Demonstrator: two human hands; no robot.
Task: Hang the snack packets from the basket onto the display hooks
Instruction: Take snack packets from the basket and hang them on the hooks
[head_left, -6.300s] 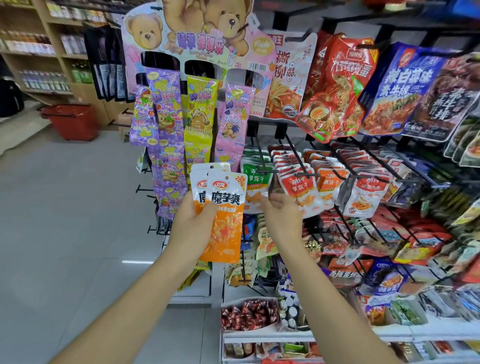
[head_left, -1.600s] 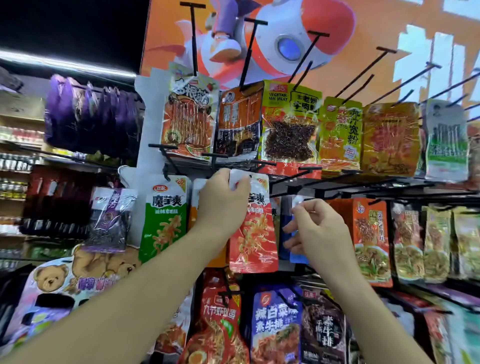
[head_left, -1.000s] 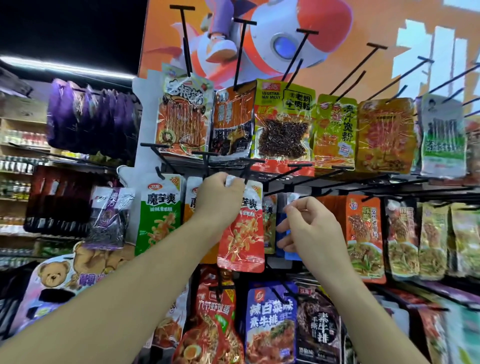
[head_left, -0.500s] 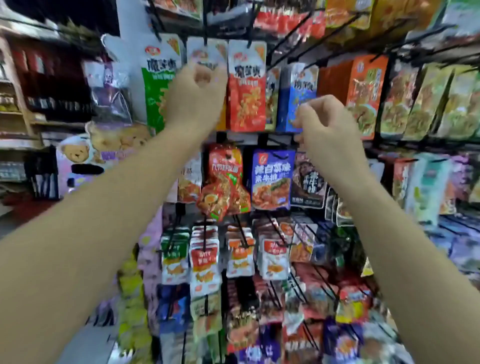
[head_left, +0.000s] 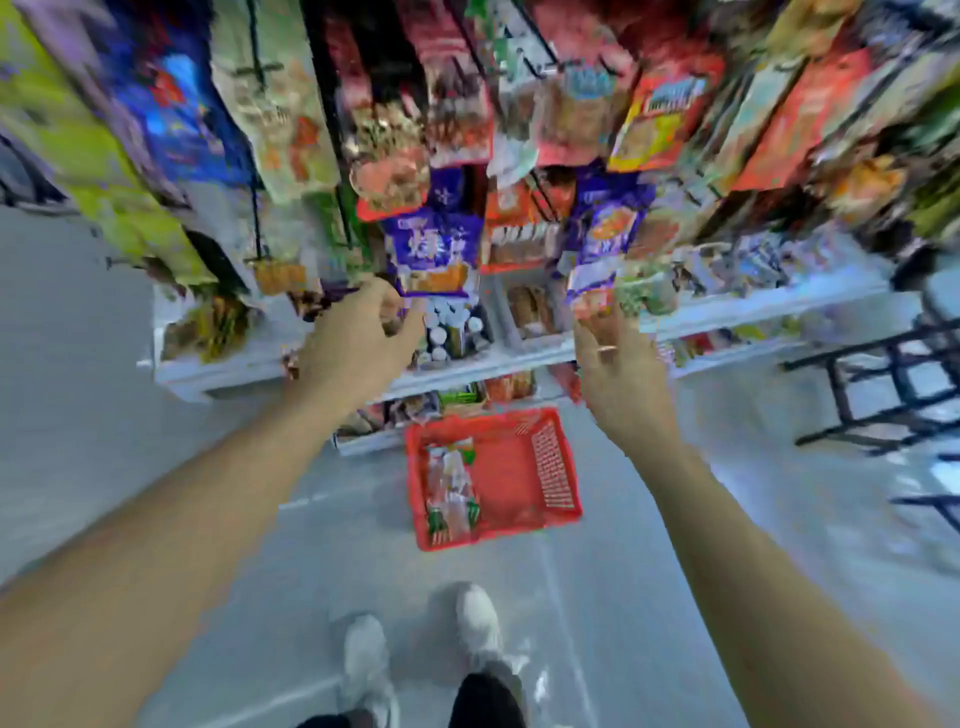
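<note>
- The left hand (head_left: 358, 340) is hovering in front of the rack with its fingers loosely curled, and nothing is showing inside them.
- The right hand (head_left: 621, 364) is reaching forward beside it, palm turned inward and fingers relaxed and slightly spread, holding nothing.
- Both bare forearms are stretching out from the bottom corners, well apart from each other.
- A purple foil snack packet with white lettering (head_left: 434, 249) is hanging just above the left fingertips; the blur is hiding whether they are touching it.
- Many bright hanging snack packets (head_left: 660, 119) are crowding the display rack above both hands, too smeared to read.
- A white lower shelf (head_left: 753, 306) is running behind the hands.
- The red plastic mesh-sided basket (head_left: 550, 467) is sitting on the floor between the two forearms, close to the rack's base.
- A stack of clear-and-green snack packets (head_left: 451, 483) is lying along the basket's left side.
- A pair of white shoes (head_left: 366, 665) is standing on the grey tiled floor (head_left: 649, 597) below the basket.
- A black metal frame (head_left: 883, 384) is standing at the right edge.
</note>
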